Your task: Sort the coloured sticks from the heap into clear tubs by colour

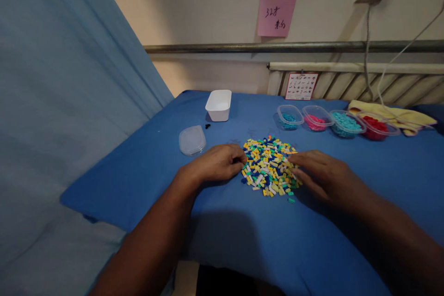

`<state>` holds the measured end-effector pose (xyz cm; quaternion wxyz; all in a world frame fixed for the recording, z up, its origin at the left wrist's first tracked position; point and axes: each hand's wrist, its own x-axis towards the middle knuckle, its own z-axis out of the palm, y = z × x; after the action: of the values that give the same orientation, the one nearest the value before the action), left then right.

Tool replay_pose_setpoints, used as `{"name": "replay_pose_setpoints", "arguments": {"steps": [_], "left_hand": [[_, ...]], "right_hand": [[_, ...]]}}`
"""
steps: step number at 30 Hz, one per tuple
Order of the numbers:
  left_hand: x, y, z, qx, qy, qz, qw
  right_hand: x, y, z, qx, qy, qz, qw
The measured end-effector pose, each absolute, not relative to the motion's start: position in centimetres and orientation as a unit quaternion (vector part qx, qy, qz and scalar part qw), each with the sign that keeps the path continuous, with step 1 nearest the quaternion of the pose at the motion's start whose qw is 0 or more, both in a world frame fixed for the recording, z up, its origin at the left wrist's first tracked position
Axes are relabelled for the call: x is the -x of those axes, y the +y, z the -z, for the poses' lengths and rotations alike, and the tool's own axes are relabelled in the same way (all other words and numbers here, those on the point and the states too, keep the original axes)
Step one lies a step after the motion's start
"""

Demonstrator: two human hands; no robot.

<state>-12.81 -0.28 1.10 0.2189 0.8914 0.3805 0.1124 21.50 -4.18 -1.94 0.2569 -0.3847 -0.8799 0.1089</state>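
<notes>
A loose pile of small plastic building bricks (268,166) in yellow, white, dark blue and green lies on the blue cloth. My left hand (222,163) rests at the pile's left edge, its fingers curled in toward the thumb. Whatever its fingertips hold, if anything, is hidden or too small to name. On the opposite side, my right hand (322,173) reaches over the right edge with thumb and fingers apart, fingertips at the bricks. One green brick (291,200) lies loose just in front of the pile.
Behind the pile stand a white tub (219,106), a clear lid (192,140) and a small black object (207,126). Several clear containers (346,122) of blue, pink, turquoise and red pieces line the back right, near a yellow cloth (391,113). A blue curtain (69,55) hangs left.
</notes>
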Motion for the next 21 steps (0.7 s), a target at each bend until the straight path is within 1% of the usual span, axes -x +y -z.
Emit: {"name": "replay_pose_setpoints", "arguments": {"steps": [3, 7, 11, 15, 18, 21], "left_hand": [[12.5, -0.4, -1.1, -0.895, 0.377, -0.106, 0.215], [12.7, -0.4, -0.9, -0.896, 0.379, -0.106, 0.206], [12.8, -0.2, -0.9, -0.895, 0.381, -0.1, 0.21], [12.6, -0.4, -1.3, -0.893, 0.376, -0.091, 0.232], [12.3, -0.6, -1.6, -0.889, 0.383, -0.097, 0.231], [12.0, -0.8, -1.7, -0.896, 0.369, -0.089, 0.231]], "right_hand": [[-23.7, -3.1, 2.1, 0.424, -0.871, -0.105, 0.227], [-24.7, -2.8, 2.4, 0.419, -0.877, -0.122, 0.2], [-24.0, -3.5, 1.7, 0.407, -0.879, -0.171, 0.18], [-23.0, -4.4, 0.5, 0.36, -0.893, -0.232, 0.139], [-22.2, -4.7, 0.5, 0.334, -0.906, -0.236, 0.112], [-21.3, -4.6, 1.3, 0.334, -0.909, -0.225, 0.111]]}}
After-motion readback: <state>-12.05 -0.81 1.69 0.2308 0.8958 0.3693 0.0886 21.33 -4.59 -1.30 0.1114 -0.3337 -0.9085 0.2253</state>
